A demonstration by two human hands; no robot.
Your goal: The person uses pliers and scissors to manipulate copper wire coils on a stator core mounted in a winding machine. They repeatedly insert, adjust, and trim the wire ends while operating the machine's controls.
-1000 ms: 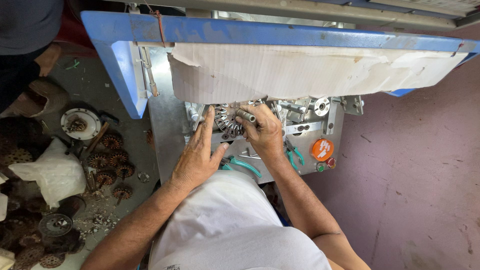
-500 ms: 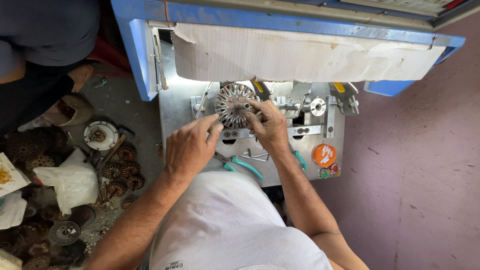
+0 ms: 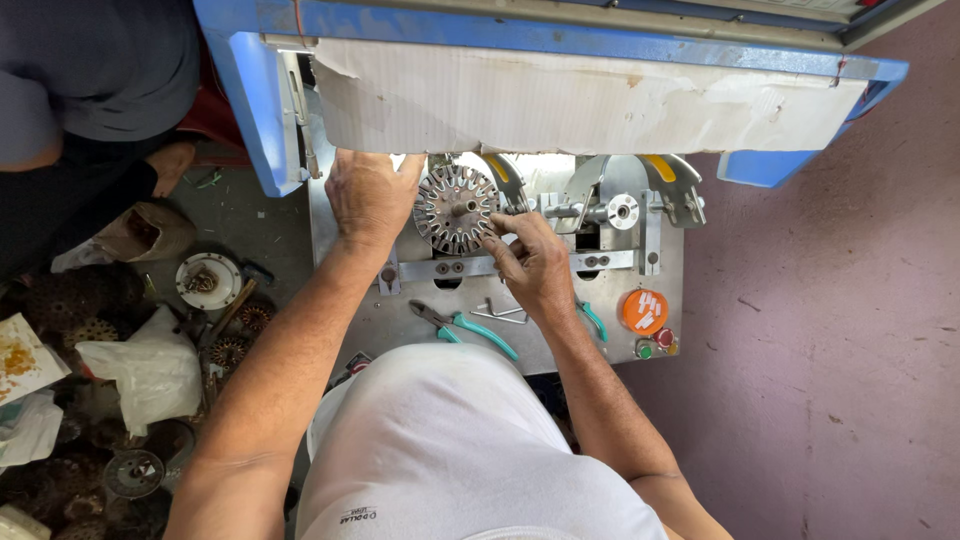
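Both hands work at a round, slotted, silver metal stator core (image 3: 455,207) mounted upright on the grey steel bed (image 3: 560,345) of a winding machine: the left hand (image 3: 368,195) lies open with fingers spread against the core's left rim, and the right hand (image 3: 532,262) pinches its lower right edge between thumb and fingertips. Teal-handled pliers (image 3: 468,327) and bent steel hex keys (image 3: 500,314) lie flat on the bed just below the hands, near a round orange button (image 3: 644,311). Creased, pale corrugated cardboard (image 3: 590,100) overhangs the blue machine frame (image 3: 250,100) above the core.
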